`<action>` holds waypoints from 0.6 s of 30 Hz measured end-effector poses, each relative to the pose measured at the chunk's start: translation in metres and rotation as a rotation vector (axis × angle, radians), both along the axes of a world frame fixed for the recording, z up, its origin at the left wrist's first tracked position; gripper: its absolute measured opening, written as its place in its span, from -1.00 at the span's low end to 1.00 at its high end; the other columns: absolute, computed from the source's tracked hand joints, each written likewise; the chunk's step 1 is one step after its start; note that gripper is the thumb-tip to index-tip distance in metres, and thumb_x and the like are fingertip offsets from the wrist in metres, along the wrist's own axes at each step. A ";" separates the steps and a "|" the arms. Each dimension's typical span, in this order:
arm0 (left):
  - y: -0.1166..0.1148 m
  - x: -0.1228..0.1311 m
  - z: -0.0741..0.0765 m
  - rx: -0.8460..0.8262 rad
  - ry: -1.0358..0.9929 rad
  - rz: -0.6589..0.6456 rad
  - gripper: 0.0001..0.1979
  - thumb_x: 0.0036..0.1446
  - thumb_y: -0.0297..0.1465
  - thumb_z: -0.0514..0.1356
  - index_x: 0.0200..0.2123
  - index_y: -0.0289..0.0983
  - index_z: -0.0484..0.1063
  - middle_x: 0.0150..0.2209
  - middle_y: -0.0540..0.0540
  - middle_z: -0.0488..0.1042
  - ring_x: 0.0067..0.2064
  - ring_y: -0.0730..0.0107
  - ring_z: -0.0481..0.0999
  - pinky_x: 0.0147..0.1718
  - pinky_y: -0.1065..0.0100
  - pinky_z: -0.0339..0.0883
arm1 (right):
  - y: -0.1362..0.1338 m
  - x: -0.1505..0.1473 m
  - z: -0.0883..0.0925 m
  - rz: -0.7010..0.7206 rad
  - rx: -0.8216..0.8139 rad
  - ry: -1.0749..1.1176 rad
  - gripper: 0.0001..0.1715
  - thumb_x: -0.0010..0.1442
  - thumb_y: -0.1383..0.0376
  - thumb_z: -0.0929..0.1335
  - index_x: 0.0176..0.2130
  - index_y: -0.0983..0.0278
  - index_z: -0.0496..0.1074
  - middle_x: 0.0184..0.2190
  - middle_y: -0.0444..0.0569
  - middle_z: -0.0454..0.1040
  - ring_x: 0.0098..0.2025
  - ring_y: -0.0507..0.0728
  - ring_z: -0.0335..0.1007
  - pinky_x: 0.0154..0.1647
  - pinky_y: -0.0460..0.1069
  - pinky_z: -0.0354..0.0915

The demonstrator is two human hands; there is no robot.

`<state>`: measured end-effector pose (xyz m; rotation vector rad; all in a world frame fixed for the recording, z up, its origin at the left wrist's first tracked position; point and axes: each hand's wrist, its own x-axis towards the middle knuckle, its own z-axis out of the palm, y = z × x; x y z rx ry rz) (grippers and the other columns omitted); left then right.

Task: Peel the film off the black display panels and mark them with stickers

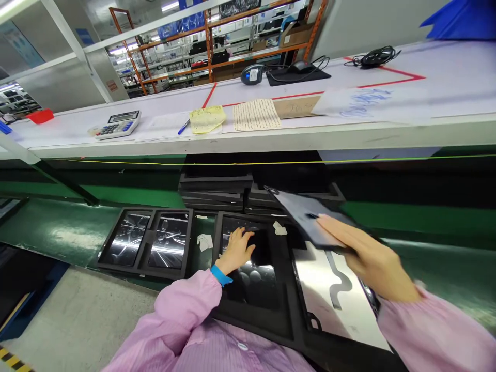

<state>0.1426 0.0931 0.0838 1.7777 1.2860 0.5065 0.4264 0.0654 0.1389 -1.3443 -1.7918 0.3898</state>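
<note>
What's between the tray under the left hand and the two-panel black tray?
A crumpled white paper scrap lies on the green mat there, in the head view.

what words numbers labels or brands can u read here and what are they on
None can be read for certain.
Blue handwriting on the white sheet: too blurred to read.
Handwriting on the brown card: too blurred to read.
Calculator display and keys: too small to read.
Label on the barcode scanner: too small to read.
Red-and-white sign on the pillar: too small to read.
</note>
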 end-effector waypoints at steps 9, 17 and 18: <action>0.027 -0.014 -0.035 0.175 0.321 -0.001 -0.33 0.13 -0.34 0.23 0.26 -0.38 0.11 0.36 -0.41 0.03 0.42 -0.13 -0.12 0.35 -0.10 -0.15 | 0.220 0.023 -0.087 0.274 0.232 -0.205 -0.58 0.38 0.01 0.30 -0.12 0.33 0.42 -0.13 0.04 0.39 -0.10 0.10 0.36 -0.03 0.05 0.36; 0.050 -0.014 -0.037 0.207 0.360 0.000 -0.12 -0.22 -0.13 0.46 0.14 -0.33 0.22 0.13 -0.37 0.28 0.23 -0.15 0.22 0.19 -0.11 0.13 | 0.279 0.019 -0.090 0.319 -0.004 -0.240 -0.68 0.35 0.11 0.35 -0.16 0.35 0.40 -0.22 -0.01 0.38 -0.22 0.06 0.36 -0.19 -0.04 0.39; 0.052 -0.014 -0.036 0.199 0.360 -0.004 -0.09 -0.29 -0.12 0.48 0.11 -0.36 0.25 0.10 -0.37 0.30 0.19 -0.15 0.24 0.17 -0.08 0.14 | 0.280 0.018 -0.086 0.310 -0.050 -0.238 -0.68 0.34 0.11 0.36 -0.15 0.35 0.40 -0.23 -0.01 0.38 -0.21 0.06 0.37 -0.19 -0.04 0.39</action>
